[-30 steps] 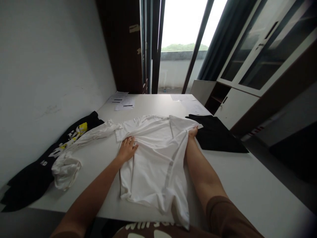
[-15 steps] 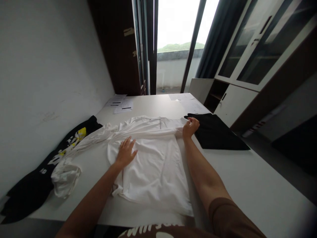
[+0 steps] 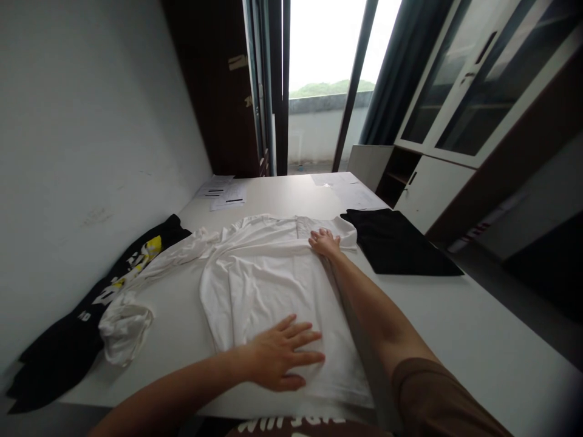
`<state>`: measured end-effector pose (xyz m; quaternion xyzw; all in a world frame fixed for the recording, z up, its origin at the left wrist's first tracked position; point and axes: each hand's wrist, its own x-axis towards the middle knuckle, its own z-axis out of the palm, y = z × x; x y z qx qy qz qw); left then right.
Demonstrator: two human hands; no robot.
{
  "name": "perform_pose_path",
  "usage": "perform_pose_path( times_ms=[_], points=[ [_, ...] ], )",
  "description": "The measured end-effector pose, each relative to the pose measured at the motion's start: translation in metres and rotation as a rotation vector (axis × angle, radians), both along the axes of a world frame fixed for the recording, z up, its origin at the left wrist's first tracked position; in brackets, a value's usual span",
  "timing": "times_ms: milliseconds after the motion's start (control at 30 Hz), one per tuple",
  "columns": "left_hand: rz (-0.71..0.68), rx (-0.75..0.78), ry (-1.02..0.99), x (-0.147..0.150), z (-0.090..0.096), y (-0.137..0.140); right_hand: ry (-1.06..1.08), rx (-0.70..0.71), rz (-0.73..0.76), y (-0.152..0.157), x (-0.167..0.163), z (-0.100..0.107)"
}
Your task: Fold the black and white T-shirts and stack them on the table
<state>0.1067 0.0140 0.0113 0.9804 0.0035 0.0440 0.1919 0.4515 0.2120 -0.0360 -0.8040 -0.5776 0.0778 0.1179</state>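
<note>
A white long-sleeved shirt [image 3: 268, 285] lies spread on the white table, its body in front of me and one sleeve stretched out to the left. Wrinkles run across its upper part. My left hand [image 3: 285, 355] rests flat on the lower part of the shirt, fingers spread. Farther up, near the shirt's right edge, my right hand [image 3: 325, 243] lies on the cloth with its fingers extended. Neither hand grips the fabric.
A folded black garment [image 3: 403, 243] lies to the right. Along the wall at left is a black garment with yellow and white print [image 3: 91, 315], partly under the white sleeve. Papers [image 3: 228, 193] lie on the far part of the table [image 3: 282, 191]. Cabinets [image 3: 437, 188] stand at the right.
My left hand has moved down and right over the shirt. My right hand has let go of the shirt's upper right end and shifted left onto the cloth, fingers now extended.
</note>
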Motion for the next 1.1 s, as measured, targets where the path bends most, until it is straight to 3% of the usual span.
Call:
perform_pose_path(
  times_ms=[67, 167, 333, 433, 500, 633, 733, 933, 1100],
  points=[
    [0.027, -0.044, -0.025, -0.005, 0.0, 0.004, 0.005, -0.032, -0.021, -0.006, 0.002, 0.002],
    [0.261, -0.106, -0.121, -0.009, 0.0, 0.038, -0.03, -0.036, -0.06, -0.026, -0.001, -0.001],
    [0.631, -0.011, -0.273, -0.001, 0.003, 0.151, -0.111, -0.026, -0.118, -0.057, -0.015, -0.002],
    [0.809, 0.085, -0.237, 0.015, -0.002, 0.211, -0.119, -0.01, -0.137, -0.062, -0.021, 0.005],
    [0.94, 0.112, -0.161, 0.029, -0.01, 0.235, -0.111, 0.021, -0.143, -0.063, -0.021, 0.012],
    [1.093, 0.108, -0.023, 0.049, -0.037, 0.254, -0.122, 0.131, -0.215, -0.065, -0.003, 0.022],
    [1.165, 0.126, 0.11, 0.047, -0.051, 0.267, -0.158, 0.201, -0.26, -0.068, 0.016, 0.024],
    [1.265, 0.104, 0.258, 0.017, -0.051, 0.312, -0.197, 0.261, -0.346, -0.072, 0.038, 0.017],
    [1.402, 0.138, 0.273, -0.005, -0.05, 0.325, -0.177, 0.244, -0.369, -0.071, 0.036, 0.008]
  ],
)
